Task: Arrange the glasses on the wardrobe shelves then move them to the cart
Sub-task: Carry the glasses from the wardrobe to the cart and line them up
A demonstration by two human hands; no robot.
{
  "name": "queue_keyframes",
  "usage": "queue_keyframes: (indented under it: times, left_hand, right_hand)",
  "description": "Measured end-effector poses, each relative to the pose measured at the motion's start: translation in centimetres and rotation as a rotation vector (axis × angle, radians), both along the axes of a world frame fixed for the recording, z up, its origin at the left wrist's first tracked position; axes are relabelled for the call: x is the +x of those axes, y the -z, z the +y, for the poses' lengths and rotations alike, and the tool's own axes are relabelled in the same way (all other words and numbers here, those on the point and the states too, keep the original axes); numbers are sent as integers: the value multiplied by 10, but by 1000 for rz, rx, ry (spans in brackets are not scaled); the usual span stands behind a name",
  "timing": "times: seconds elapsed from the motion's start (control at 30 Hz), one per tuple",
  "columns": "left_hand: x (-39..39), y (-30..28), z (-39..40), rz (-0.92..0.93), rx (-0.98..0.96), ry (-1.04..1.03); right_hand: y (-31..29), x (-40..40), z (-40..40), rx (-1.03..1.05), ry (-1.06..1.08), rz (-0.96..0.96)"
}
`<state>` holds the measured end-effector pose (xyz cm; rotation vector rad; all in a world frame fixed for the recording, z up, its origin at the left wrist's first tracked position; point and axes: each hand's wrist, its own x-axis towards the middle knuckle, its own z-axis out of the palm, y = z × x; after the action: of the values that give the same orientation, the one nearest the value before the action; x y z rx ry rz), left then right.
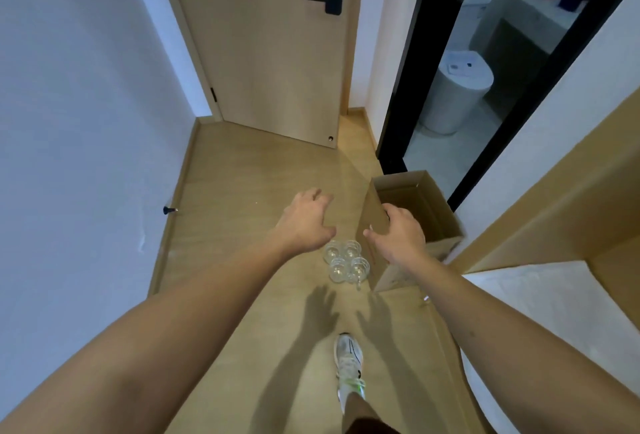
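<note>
Several clear glasses [346, 260] stand in a tight cluster on the wooden floor, just left of an open cardboard box [420, 212]. Both my arms are stretched forward and down above them. My left hand [306, 222] hovers over the floor just beyond and left of the glasses, fingers spread and relaxed, holding nothing. My right hand [398, 234] hangs in front of the box's near left wall, fingers loosely bent, empty; whether it touches the cardboard is unclear.
A closed wooden door [263, 53] stands ahead, a white wall on the left with a door stopper [169, 210]. A dark-framed bathroom doorway [446, 87] opens at right. Wooden furniture with a white surface [554, 302] fills the right side. My shoe [349, 368] is on the floor below.
</note>
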<state>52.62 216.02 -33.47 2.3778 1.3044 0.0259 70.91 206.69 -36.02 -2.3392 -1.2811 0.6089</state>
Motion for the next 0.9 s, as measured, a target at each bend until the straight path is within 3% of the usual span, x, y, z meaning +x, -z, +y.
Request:
queue_keyframes:
  times: [0.5,0.9]
  left_hand:
    - [97,125,123,198,-205,-104]
    - [98,332,163,192,-366,-171]
  right_hand:
    - [139,84,103,-260,-106,231]
    - [333,79,147,-425,-16,364]
